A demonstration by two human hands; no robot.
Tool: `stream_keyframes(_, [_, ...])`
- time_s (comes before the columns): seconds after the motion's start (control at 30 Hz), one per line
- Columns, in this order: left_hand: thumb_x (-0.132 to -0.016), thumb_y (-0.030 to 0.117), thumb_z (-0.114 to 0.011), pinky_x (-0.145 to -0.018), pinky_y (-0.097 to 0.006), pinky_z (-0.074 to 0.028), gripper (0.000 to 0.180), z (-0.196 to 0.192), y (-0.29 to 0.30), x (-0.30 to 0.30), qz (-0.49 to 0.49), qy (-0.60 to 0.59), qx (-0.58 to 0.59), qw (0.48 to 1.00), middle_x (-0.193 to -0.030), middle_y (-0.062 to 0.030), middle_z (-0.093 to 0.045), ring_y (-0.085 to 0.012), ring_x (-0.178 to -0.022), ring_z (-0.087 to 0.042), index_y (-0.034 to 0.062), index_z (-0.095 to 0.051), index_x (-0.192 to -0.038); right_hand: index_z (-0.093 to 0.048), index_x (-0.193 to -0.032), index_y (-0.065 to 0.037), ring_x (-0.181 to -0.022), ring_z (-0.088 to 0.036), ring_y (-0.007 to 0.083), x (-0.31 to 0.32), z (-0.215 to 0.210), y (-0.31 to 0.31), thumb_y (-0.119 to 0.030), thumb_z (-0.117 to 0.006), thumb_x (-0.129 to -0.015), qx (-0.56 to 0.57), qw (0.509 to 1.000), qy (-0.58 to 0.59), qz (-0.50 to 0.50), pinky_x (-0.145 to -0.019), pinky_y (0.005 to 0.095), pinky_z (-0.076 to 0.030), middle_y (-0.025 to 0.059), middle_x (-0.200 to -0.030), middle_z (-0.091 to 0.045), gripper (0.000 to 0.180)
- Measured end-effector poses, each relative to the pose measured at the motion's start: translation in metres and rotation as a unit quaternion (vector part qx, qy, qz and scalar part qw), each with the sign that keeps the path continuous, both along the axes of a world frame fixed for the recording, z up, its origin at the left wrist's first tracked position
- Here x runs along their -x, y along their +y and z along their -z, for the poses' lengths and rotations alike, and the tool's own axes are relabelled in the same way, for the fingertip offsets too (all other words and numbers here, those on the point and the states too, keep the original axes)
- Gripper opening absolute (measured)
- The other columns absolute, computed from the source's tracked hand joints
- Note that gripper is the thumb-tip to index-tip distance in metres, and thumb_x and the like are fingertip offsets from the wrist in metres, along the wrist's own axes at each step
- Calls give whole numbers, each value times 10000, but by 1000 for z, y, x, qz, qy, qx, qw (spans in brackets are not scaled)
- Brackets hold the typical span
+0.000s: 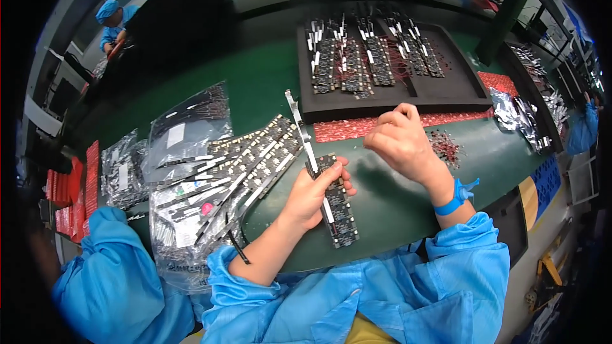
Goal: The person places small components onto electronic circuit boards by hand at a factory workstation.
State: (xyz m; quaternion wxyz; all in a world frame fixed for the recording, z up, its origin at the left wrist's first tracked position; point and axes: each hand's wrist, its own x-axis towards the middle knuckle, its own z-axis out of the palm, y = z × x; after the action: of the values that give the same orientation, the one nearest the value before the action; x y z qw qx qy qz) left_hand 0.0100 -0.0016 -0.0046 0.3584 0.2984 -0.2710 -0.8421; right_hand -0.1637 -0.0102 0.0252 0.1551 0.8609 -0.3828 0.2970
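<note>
In my left hand (308, 196) is a narrow dark circuit board strip (342, 222), held near its upper part between thumb and fingers. A white-and-dark ribbon cable (301, 126) sticks up from the strip, away from me. To its right, my right hand (408, 153) is raised over the table with fingers curled together in a pinch. Whatever it may hold is too small or hidden to see. Left of my left hand lies a fanned pile of similar circuit boards (258, 150) with white-ended cables. Small red-and-dark parts (446, 148) are heaped beyond my right wrist.
A black foam tray (440, 99) at the far right holds rows of boards with red wires. Red bubble wrap (341, 129) lies along its near edge. Clear plastic bags (191, 118) lie left on the green table (268, 92). Another blue sleeve (118, 274) is close at left.
</note>
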Motion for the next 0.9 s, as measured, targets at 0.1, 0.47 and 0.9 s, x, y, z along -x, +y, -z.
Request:
stream_keyframes(0.1, [-727,123,-464,-555,-262,-447,204,-3,0,-1,-41,9,26,999,-675,-62,-467,-132,-603,-488,3,-395,-877,-496,-623,-80,-673,-450,136,-11,3,5,-103,-485,-544,16,999,-17,-30,-621,307,-320,-10,-610,-475,83])
stream_keyframes(0.47, [-703,73,-484,-541,-263,-453,194,-1,-5,-2,-26,-18,33,999,-664,-60,-467,-129,-596,-489,8,-395,-862,-503,-624,-81,-681,-442,141,-15,16,4,-131,-484,-507,35,997,-42,-58,-628,314,-330,-8,-619,-467,129])
stream_keyframes(0.9, [-691,30,-476,-541,-248,-454,174,2,-5,2,-39,-66,90,993,-673,-63,-470,-132,-592,-504,-10,-401,-843,-527,-664,-61,-648,-436,183,-11,29,3,-71,-610,-528,-189,950,-221,-116,-596,277,-351,22,-633,-486,159])
